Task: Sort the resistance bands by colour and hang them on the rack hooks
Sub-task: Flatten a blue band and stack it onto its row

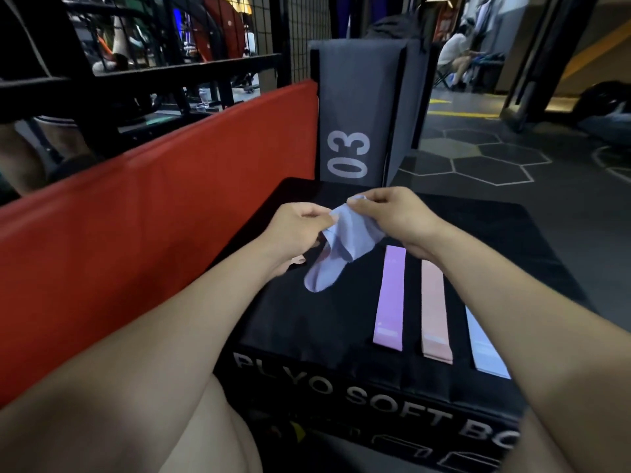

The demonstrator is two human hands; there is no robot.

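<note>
A crumpled light-blue resistance band [338,247] hangs above the black soft plyo box [307,322]. My left hand [293,230] pinches its left edge and my right hand [392,213] pinches its upper end, both over the far half of the box. Flat on the box top lie a lilac band [391,298], a peach-pink band [433,308] and another light-blue band [485,349], side by side; my right forearm covers part of the last. No rack hooks show clearly.
A red padded box [153,206] stands to the left and a grey box marked 03 [355,107] behind. Black wire racking [170,63] fills the far left. A seated person [454,56] is far back right on the hexagon-patterned floor [478,158].
</note>
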